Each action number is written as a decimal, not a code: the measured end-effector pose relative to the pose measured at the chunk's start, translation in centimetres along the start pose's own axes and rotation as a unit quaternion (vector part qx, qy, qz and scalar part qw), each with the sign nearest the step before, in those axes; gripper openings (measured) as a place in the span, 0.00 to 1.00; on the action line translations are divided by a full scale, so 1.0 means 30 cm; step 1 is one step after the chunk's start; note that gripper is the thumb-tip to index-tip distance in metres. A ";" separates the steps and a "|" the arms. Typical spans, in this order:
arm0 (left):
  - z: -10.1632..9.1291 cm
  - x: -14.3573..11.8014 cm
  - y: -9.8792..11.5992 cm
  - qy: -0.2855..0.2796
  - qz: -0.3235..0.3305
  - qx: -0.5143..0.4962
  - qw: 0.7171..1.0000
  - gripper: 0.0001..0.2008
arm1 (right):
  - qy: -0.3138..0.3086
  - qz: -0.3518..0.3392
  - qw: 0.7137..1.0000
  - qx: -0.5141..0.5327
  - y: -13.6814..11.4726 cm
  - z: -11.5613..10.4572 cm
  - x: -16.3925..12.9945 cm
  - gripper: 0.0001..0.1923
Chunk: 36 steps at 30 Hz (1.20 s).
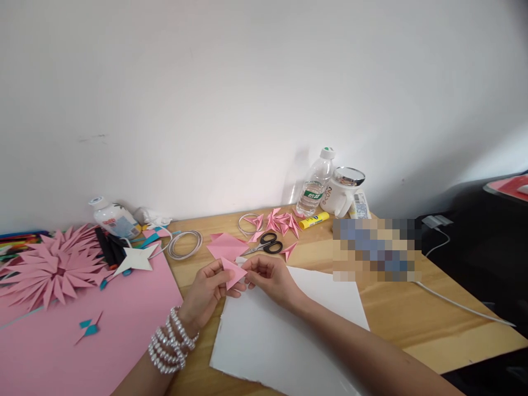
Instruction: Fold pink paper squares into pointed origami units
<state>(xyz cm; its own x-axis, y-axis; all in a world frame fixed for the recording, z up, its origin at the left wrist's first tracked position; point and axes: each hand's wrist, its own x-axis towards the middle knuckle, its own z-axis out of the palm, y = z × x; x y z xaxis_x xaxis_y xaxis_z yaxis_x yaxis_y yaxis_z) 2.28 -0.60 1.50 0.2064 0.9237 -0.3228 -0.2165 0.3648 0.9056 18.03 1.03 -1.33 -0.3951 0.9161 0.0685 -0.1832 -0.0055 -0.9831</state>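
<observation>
A small pink folded paper triangle [233, 273] is held between both hands above the top edge of a white board [284, 330]. My left hand [209, 286] pinches its left side, thumb on top and fingers beneath. On the triangle's right corner, the fingertips of my right hand [270, 278] are closed. Just beyond lie pink paper sheets [225, 246] and scissors [268, 243] with black handles. Several folded pink paper pieces [282, 221] sit behind the scissors, near a yellow glue stick [314, 220].
At the back stand a water bottle [315, 187] and a white mug [343, 192]. A coiled cable [185, 244] lies left of the scissors. Farther left, a large pink paper flower [58, 269] and a white paper star [137, 258] rest by a pink sheet [124, 330].
</observation>
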 end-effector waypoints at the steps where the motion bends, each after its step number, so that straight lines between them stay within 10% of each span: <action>1: 0.001 0.000 0.000 0.000 0.003 -0.003 1.000 0.07 | -0.003 -0.007 1.000 -0.003 0.001 0.001 -0.001 0.07; 22: -0.015 0.013 -0.016 -0.012 -0.034 -0.094 0.995 0.05 | 0.034 -0.129 0.977 -0.164 -0.001 0.002 -0.019 0.07; 36: 0.006 -0.008 0.003 -0.070 0.104 0.152 0.980 0.07 | -0.051 0.154 0.983 0.091 -0.008 -0.008 -0.002 0.17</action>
<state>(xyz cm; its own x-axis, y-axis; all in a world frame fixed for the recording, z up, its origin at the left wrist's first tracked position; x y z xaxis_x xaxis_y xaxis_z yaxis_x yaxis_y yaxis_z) 2.37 -0.82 1.71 0.3217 0.9416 -0.0999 0.0219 0.0981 0.9949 18.31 1.06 -1.14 -0.5435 0.8148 -0.2019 -0.1952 -0.3566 -0.9136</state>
